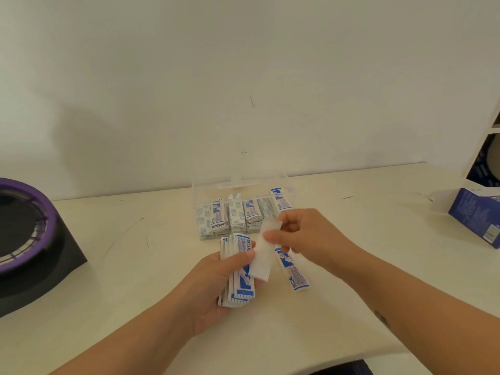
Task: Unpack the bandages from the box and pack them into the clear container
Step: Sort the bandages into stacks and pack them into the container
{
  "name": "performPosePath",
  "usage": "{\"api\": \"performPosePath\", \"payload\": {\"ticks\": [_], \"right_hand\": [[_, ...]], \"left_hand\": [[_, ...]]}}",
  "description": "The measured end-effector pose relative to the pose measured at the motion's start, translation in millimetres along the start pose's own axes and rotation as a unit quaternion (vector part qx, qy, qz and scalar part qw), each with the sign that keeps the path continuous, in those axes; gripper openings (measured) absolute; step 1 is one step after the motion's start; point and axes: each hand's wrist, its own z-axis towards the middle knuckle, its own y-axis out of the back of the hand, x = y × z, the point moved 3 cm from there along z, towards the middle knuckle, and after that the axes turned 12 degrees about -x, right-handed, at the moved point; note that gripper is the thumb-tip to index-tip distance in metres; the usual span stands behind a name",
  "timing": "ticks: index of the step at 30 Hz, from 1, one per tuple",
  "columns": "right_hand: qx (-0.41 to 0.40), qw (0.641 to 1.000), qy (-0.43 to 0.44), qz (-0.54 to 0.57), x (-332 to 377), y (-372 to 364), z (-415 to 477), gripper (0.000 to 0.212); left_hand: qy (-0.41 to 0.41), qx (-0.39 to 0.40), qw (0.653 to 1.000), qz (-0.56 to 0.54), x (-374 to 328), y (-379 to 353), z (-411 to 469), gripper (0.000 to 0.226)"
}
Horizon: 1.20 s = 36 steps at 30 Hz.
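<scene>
My left hand (216, 282) grips a stack of white-and-blue bandage packets (239, 289) above the table's middle. My right hand (305, 234) pinches a single white bandage strip (261, 255), blank side up, beside that stack. Another blue-printed packet (293, 273) lies on the table just below my right hand. Behind the hands the clear container (205, 196) stands with its lid up, holding several rows of packets (238, 217). The blue bandage box (476, 215) lies at the right edge of the table.
A black unit with a purple ring (29, 234) occupies the left side of the cream table (121, 266). A white shelf corner (484, 147) juts in at the far right. The wall runs close behind the container.
</scene>
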Motion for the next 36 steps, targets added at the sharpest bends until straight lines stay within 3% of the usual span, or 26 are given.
{"api": "performPosePath", "payload": {"ticks": [3,9,13,15,18,20,23,26,30,36], "right_hand": [[-0.115,0.988,0.097,0.039,6,26,4,0.012],[-0.056,0.963,0.195,-0.176,-24,37,-20,0.035],[-0.117,0.945,0.224,-0.206,-35,48,-23,0.034],[-0.124,0.937,0.208,-0.254,-39,54,-22,0.040],[-0.053,0.927,0.109,-0.356,-45,59,-22,0.051],[-0.072,0.936,0.106,-0.328,-35,61,-21,0.045],[-0.069,0.980,0.085,-0.166,-12,49,-19,0.010],[0.032,0.995,-0.021,-0.096,-10,25,-12,0.021],[0.035,0.995,-0.061,-0.066,-14,19,-2,0.016],[0.059,0.990,-0.123,0.039,-13,19,5,0.026]], "left_hand": [[0.031,-0.001,0.996,-0.083,-4,4,5,0.017],[-0.004,-0.012,0.997,-0.073,-2,9,11,0.019],[-0.019,-0.011,0.998,-0.054,-2,7,10,0.018],[-0.022,-0.017,0.999,-0.043,-1,6,9,0.016],[-0.020,-0.023,0.999,-0.010,1,1,9,0.016],[-0.018,-0.024,0.999,0.033,3,-4,8,0.017],[-0.012,0.001,0.998,0.060,6,-18,3,0.014],[-0.012,0.023,0.997,0.073,10,-30,0,0.016],[-0.013,0.017,0.997,0.070,8,-30,2,0.017],[-0.032,0.020,0.994,0.104,5,-23,5,0.018]]}}
